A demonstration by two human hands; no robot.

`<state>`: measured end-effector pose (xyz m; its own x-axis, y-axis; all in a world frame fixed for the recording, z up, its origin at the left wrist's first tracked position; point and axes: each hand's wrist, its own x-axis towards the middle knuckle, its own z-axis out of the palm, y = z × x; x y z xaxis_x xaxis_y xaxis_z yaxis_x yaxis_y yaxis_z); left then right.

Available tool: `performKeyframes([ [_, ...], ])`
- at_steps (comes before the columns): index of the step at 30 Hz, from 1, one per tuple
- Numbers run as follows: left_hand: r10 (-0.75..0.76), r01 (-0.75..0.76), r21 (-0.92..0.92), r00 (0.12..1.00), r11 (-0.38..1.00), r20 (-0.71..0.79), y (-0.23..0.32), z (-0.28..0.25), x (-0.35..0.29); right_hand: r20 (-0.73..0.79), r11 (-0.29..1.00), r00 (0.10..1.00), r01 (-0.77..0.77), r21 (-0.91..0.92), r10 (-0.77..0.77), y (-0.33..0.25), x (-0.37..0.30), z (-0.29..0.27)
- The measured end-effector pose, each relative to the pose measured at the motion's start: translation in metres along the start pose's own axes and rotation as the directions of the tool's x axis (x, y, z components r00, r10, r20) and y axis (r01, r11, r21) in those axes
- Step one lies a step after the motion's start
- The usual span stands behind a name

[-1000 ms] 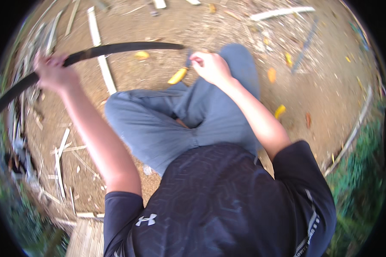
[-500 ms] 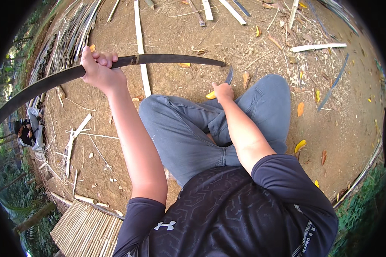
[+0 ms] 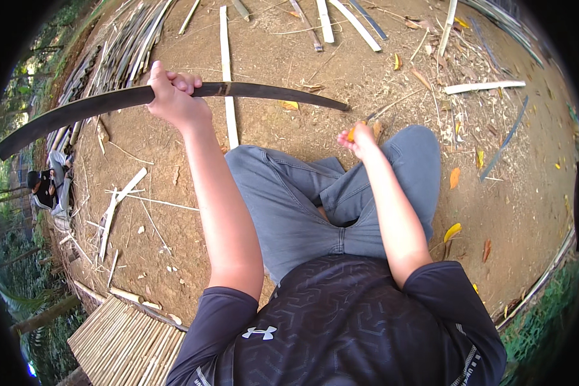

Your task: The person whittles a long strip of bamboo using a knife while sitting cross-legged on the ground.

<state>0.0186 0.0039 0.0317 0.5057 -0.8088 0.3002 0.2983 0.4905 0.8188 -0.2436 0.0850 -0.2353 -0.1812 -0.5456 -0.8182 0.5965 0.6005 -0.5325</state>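
My left hand (image 3: pixel 179 98) is raised at the upper left, closed round a long dark bamboo strip (image 3: pixel 280 92). The strip is bowed and spans from the far left to above my knees, with a pale-edged node just right of my fist. Over my right knee, my right hand (image 3: pixel 361 139) grips a knife (image 3: pixel 352 134) by its yellow handle. Only a little of the dark blade shows beyond the fingers. The strip's right tip (image 3: pixel 346 107) lies close above that hand, apart from it.
I sit cross-legged on bare earth. A pile of bamboo strips (image 3: pixel 119 61) lies at the far left, and pale split strips (image 3: pixel 225 71) lie ahead. Shavings and yellow leaves litter the right. A bamboo slat platform (image 3: pixel 125 341) stands lower left. Another person (image 3: pixel 48 186) sits at the left edge.
My left hand and the bamboo strip have shifted right, and the strip's left end is higher. My right hand has moved right and rolled, so the blade shows less.
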Motion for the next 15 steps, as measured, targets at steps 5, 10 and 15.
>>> performKeyframes([
  [5, 0.010, -0.010, 0.009, 0.998, 1.000, -0.062, 0.003, -0.001, -0.001, 0.234, 0.843, 0.949, 0.298, -0.447, -0.211, -0.036, -0.074, 0.019],
  [10, 0.014, -0.011, 0.039, 0.997, 0.999, -0.070, 0.003, 0.009, -0.007, 0.528, 0.455, 0.779, 0.627, -0.633, -0.338, -0.050, -0.137, 0.060],
  [15, 0.014, -0.015, -0.011, 1.000, 1.000, -0.004, 0.009, 0.017, -0.013, 0.608, 0.083, 0.590, 0.750, -0.656, -0.532, -0.061, -0.215, 0.094],
])
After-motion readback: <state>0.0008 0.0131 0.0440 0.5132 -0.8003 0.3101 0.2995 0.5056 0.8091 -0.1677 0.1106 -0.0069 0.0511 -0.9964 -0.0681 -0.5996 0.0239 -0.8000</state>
